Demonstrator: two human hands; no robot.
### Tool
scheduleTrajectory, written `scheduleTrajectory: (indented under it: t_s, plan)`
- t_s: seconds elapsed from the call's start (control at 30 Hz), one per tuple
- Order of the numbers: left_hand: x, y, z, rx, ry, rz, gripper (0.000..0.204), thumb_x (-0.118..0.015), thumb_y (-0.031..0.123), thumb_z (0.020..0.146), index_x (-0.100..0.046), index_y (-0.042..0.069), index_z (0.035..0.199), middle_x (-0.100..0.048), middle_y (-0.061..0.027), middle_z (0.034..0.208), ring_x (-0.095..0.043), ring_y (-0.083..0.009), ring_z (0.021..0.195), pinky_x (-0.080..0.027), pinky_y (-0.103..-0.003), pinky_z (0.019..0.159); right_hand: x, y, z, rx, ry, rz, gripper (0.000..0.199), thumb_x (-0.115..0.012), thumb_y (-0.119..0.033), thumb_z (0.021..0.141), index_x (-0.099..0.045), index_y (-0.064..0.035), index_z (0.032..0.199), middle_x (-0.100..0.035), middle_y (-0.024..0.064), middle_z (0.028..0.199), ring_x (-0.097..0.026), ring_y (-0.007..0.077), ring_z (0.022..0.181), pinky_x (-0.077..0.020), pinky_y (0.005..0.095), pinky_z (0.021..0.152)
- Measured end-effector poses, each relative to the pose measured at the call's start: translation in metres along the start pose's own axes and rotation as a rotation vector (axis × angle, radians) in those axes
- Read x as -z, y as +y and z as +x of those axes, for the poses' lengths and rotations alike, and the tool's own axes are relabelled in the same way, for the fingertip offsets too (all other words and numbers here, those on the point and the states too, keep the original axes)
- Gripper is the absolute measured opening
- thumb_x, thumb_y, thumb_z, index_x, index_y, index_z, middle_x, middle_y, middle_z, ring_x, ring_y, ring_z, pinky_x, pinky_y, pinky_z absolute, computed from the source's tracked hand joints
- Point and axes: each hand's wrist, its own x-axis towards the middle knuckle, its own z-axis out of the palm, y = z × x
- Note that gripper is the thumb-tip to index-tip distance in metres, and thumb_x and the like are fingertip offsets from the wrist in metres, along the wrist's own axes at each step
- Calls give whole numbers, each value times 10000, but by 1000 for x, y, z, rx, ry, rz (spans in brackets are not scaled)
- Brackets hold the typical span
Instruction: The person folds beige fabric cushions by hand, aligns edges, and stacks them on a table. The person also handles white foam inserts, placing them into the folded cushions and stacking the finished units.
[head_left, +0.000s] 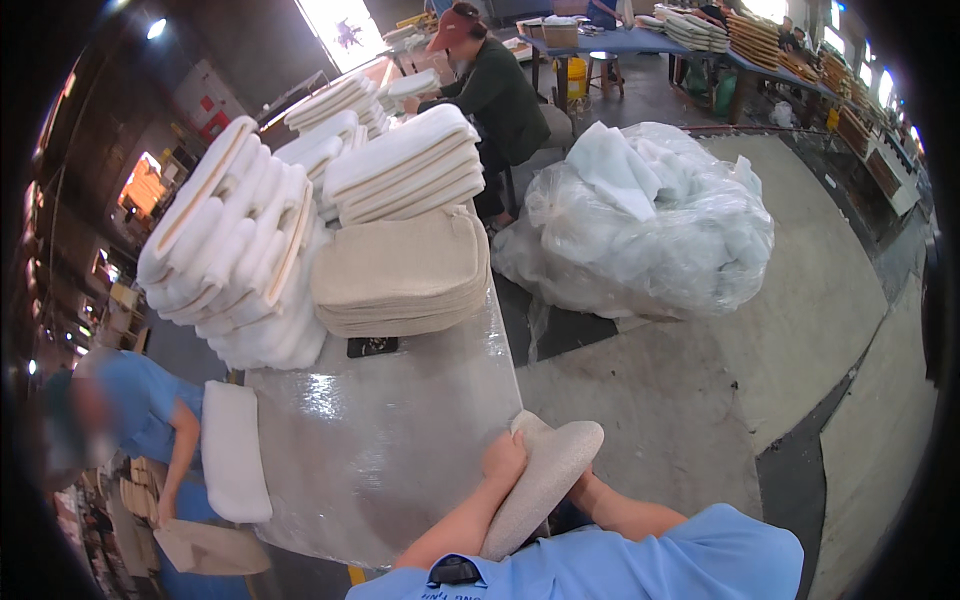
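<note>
Left grip [505, 457] closed on beige cushion [545, 472], seemingly nearly covered; right grip [581, 487] mostly hidden, couldn't tell; far-left white pads [228, 235] lay uncovered.

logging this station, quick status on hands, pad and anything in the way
Left hand gripping beige pad; right hand partly hidden behind it. Pad at right edge of table. Beige stack farther up, apart from pad.

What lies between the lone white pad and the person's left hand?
In the head view, only the film-covered tabletop lies between the white pad and the left hand.
</note>
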Motion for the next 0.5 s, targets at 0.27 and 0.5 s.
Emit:
scheduleTrajectory:
  t_s: [0.27,0.5]
  plan:
    - [-16,-17,6,-6,260,-46,437,-466,409,1100,-625,17,987,-705,-305,891,-680,-532,851,-504,-620,742,44,34,23,-103,154,-52,578,-325,-510,1099,-515,-173,1528,-576,93,1550,-533,350,1405,-385,519,1220]
    - [-10,-5,6,49,140,-9,405,-471,398,1095,-626,28,1033,-715,-302,932,-687,-520,911,-506,-613,773,38,32,23,-91,245,-22,582,-327,-512,1096,-518,-169,1527,-572,97,1554,-532,347,1407,-382,516,1222]
